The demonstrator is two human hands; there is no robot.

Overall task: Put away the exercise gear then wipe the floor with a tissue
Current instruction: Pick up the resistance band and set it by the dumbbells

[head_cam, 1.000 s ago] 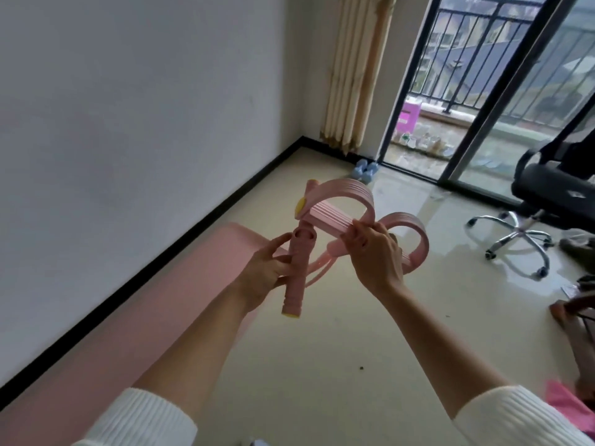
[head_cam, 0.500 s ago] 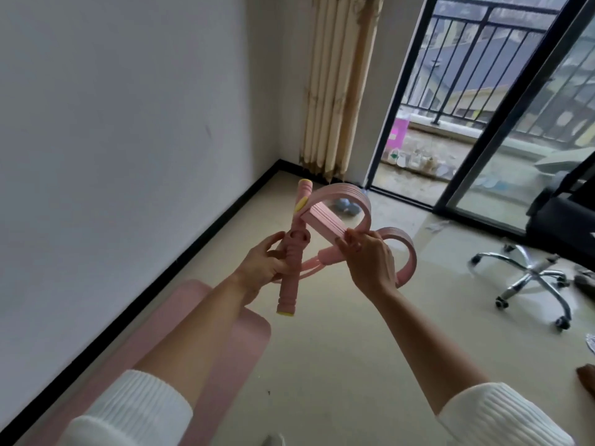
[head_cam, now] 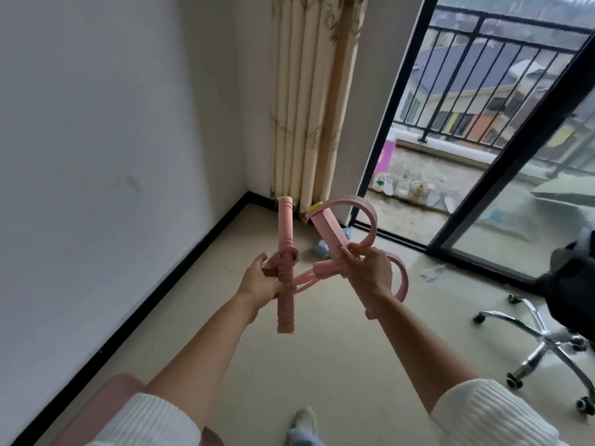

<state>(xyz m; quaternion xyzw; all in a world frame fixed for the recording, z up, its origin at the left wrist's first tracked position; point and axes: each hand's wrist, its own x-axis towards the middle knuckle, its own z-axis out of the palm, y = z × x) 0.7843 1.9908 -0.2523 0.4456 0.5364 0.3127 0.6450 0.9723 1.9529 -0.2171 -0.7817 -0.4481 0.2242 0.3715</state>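
Note:
I hold a pink pedal resistance puller up in front of me, above the beige floor. My left hand [head_cam: 259, 281] grips the middle of its straight pink handle bar [head_cam: 286, 233], which stands nearly upright with yellow end caps. My right hand [head_cam: 368, 268] holds the foot-pedal bar [head_cam: 328, 231] with its two curved pink foot loops [head_cam: 370, 217]. Short pink tubes join the two bars between my hands. A corner of the pink exercise mat [head_cam: 106, 400] shows at the bottom left, partly behind my left sleeve.
A white wall with a black skirting runs along the left. A beige curtain [head_cam: 309, 101] hangs in the corner beside the open balcony door [head_cam: 380, 162]. A black office chair [head_cam: 547, 320] with a chrome wheeled base stands at the right. Blue slippers [head_cam: 322, 246] lie near the door.
The view has tilted up and moved toward the corner, so less of the mat shows. My hands have drawn apart, separating the handle bar from the pedal bar.

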